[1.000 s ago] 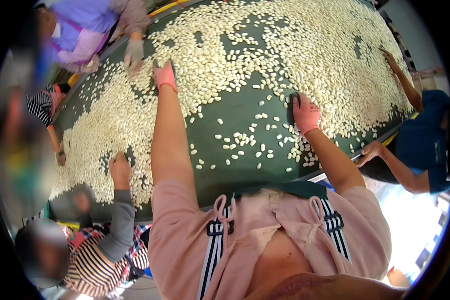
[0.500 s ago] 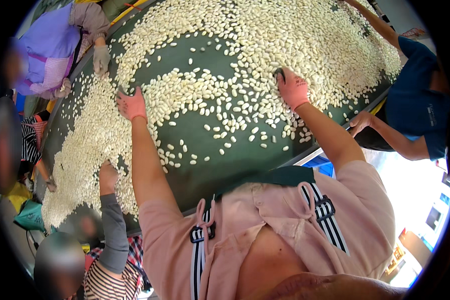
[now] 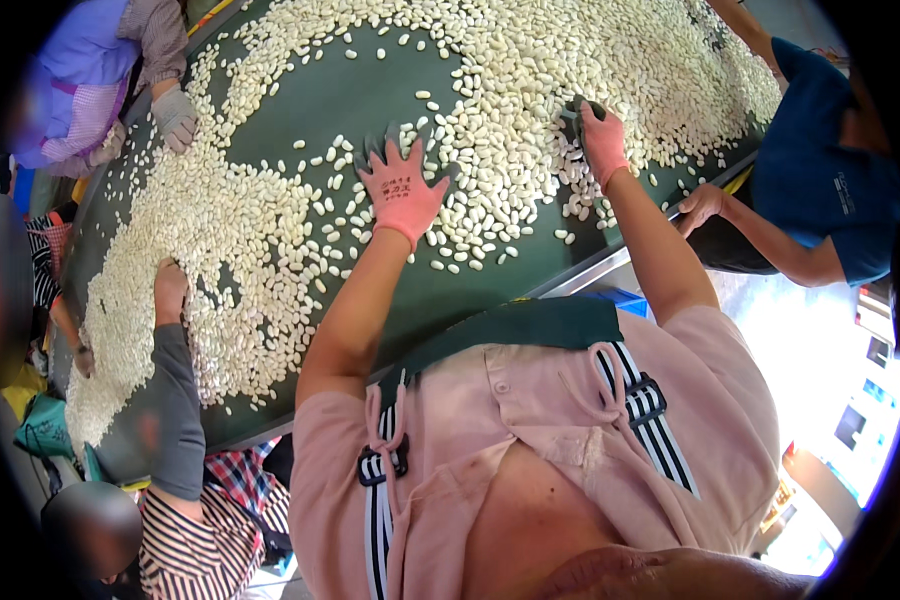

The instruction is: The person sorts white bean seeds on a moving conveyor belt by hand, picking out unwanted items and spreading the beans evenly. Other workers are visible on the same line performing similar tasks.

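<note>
White beans (image 3: 520, 130) lie loose over the dark green tabletop (image 3: 350, 100). My left hand (image 3: 405, 190), in a pink glove with dark grey fingertips, rests above the surface with its fingers spread, among scattered beans and holding none. At the edge of the thick bean heap, my right hand (image 3: 600, 140) wears a matching glove. Its dark fingertips are curled in and pressed together; whatever may be between them is hidden.
Co-workers stand around the table. A grey-gloved hand (image 3: 175, 117) is at the far left, a bare hand (image 3: 170, 285) reaches into the left pile, and another bare hand (image 3: 703, 205) lies at the right metal edge. A teal bag (image 3: 45, 425) sits at the left.
My left hand has moved right and its fingers have spread; beans have shifted toward the left pile. My right hand has moved slightly right and farther away. The view has shifted a little.
</note>
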Tool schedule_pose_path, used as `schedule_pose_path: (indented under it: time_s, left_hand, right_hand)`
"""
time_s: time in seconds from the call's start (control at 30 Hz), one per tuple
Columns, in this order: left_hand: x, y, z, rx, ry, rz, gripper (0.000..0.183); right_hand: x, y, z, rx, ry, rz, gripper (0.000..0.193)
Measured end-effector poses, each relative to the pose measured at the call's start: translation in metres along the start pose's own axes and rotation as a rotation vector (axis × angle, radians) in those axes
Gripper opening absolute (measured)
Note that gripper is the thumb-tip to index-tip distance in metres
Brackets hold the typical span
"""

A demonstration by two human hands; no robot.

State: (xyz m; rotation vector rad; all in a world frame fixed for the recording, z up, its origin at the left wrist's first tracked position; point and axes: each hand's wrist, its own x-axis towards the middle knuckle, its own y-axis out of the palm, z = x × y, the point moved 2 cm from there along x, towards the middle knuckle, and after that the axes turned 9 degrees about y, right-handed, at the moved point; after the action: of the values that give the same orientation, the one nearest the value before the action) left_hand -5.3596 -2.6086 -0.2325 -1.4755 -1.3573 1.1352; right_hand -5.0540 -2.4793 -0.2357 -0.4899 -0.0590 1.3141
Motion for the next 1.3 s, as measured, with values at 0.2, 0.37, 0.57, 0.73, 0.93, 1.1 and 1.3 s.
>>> schedule_pose_path:
  time_s: [0.2,0.37,0.57,0.73,0.93,1.1,1.3]
  left_hand:
    - [-0.054,0.008,-0.027,-0.155,0.289,-0.06,0.065]
    - [-0.056,-0.019,0.074,-0.342,0.069,-0.514,0.052]
    - [-0.086,0.001,0.152,0.048,-0.509,-0.405,0.076]
    - [-0.084,0.017,0.077,-0.358,-0.045,-0.469,0.062]
    - [-0.064,-0.063,0.238,-0.082,-0.498,-0.728,0.062]
    - [-0.029,-0.044,0.317,-0.526,-0.663,-0.587,0.075]
    - [-0.022,-0.047,0.233,-1.626,-0.235,-0.389,0.045]
  right_hand:
    - [-0.021,0.061,0.074,-0.837,-0.2,0.136,0.035]
    - [-0.091,0.083,0.057,-1.044,-0.401,0.401,0.035]
    - [-0.075,0.048,0.046,-0.709,-0.125,0.178,0.036]
    - [-0.048,0.086,0.089,-1.04,-0.278,0.136,0.039]
    - [-0.028,0.077,0.078,-0.956,-0.116,0.148,0.041]
    - [-0.033,0.094,0.07,-0.866,-0.24,0.185,0.042]
    - [-0.034,0.102,0.059,0.458,0.452,0.856,0.03]
